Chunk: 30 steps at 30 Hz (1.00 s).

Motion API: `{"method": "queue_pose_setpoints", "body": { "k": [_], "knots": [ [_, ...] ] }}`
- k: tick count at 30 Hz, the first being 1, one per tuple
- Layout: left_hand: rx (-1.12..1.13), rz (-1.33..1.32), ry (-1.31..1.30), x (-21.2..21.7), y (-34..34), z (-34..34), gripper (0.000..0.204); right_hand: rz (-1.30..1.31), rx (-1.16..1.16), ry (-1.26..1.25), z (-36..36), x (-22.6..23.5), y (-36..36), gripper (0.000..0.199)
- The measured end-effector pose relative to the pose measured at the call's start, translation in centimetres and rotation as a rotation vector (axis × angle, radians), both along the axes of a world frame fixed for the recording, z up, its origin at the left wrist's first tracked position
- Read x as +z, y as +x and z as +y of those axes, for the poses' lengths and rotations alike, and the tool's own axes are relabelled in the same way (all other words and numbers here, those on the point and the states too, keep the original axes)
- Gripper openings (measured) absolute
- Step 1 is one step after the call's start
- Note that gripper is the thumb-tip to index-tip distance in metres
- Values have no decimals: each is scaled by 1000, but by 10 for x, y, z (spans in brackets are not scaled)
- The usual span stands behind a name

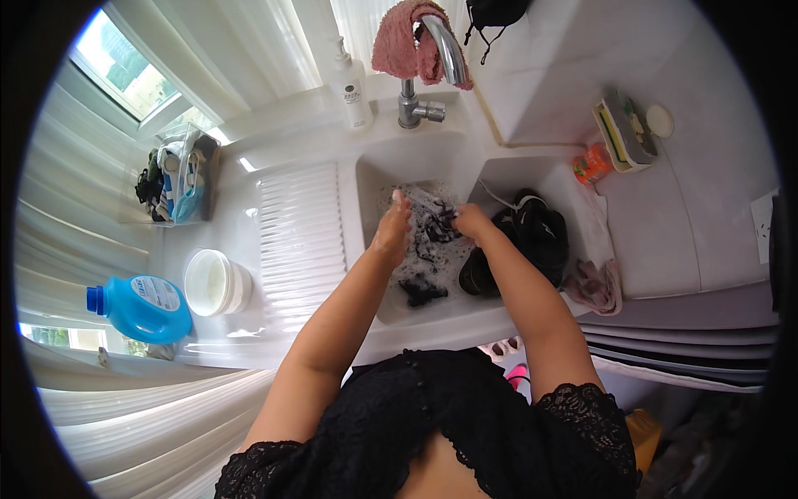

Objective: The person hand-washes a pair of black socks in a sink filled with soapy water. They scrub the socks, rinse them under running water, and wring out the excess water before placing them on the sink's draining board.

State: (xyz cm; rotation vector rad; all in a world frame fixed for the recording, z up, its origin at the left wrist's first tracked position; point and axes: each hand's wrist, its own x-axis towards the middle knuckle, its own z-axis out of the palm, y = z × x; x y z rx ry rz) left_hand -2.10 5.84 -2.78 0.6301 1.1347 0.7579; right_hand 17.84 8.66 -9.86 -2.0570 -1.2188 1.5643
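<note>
left hand (393,229) foamy, fingers straightened; right hand (472,223) pinching a dark wet item (438,227); hands apart

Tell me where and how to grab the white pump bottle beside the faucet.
Probably best around the slim body of the white pump bottle, below its pump head, from the near side: it stands upright, with the faucet on its right.

Printed white pump bottle (354,104), labelled blue jug (145,312), lettering illegible
</note>
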Motion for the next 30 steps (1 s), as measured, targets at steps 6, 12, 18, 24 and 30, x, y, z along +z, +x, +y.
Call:
{"method": "queue_pose_setpoints", "body": {
  "k": [6,12,18,24,30],
  "knots": [
    [93,42,-154,-27,-9,-3,75,-762,857,42,-28,-37,-49,51],
    [126,43,-205,-28,-13,-4,68,-793,530,293,-4,-89,-46,38],
    [154,29,-245,-32,-15,1,64,-698,569,121,12,-60,-46,39],
    [246,-147,-451,-63,-10,5,64,-581,713,-85,12,-118,-32,47],
    [352,-151,-669,-53,-6,7,63,299,113,111,-7,47,-46,23]
  ]
}}
